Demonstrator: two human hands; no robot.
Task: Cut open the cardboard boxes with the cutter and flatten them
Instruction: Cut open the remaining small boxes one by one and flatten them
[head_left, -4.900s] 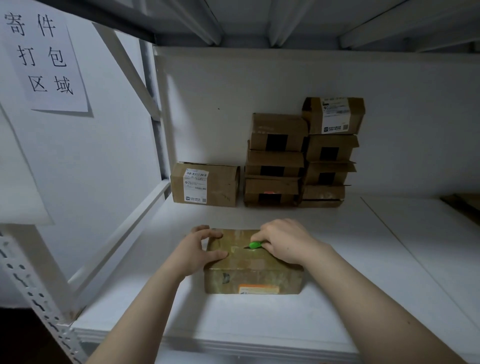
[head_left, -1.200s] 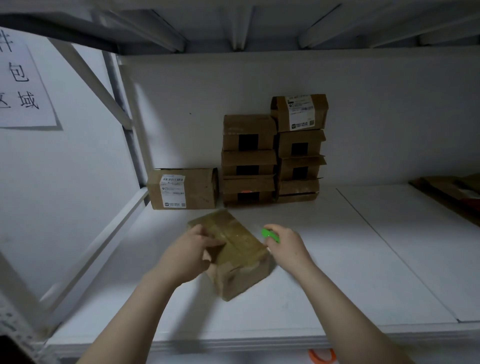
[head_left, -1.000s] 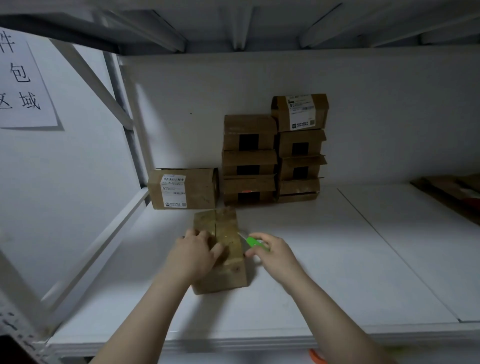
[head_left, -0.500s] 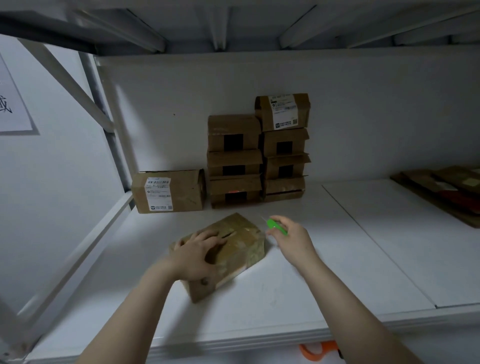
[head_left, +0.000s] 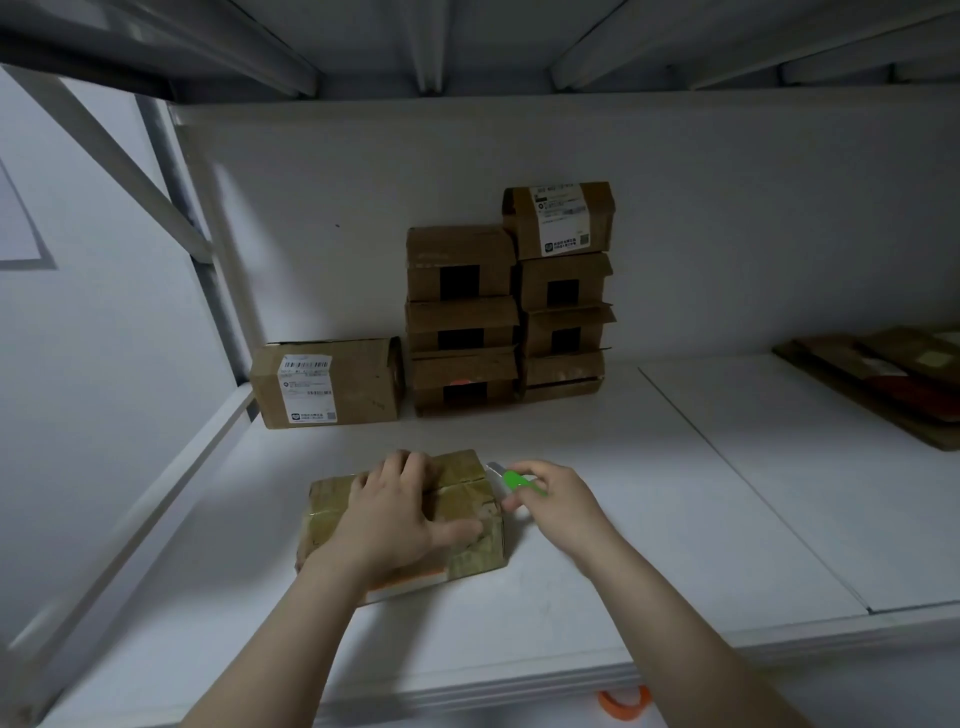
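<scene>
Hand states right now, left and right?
Left hand: open, resting flat on the taped box.
Right hand: closed around the green cutter, blade tip by the box's right end.

The place looks like a parcel storeroom or packing area, seen from inside a bay of metal racking. A white shelf lies beneath the ribbed steel underside of the next level. A grey upright and a diagonal brace stand at 10 o'clock. Small cardboard boxes are stacked in two columns at 12 o'clock against the back panel, and some carry printed shipping labels. Flattened cardboard lies at 3 o'clock.
</scene>
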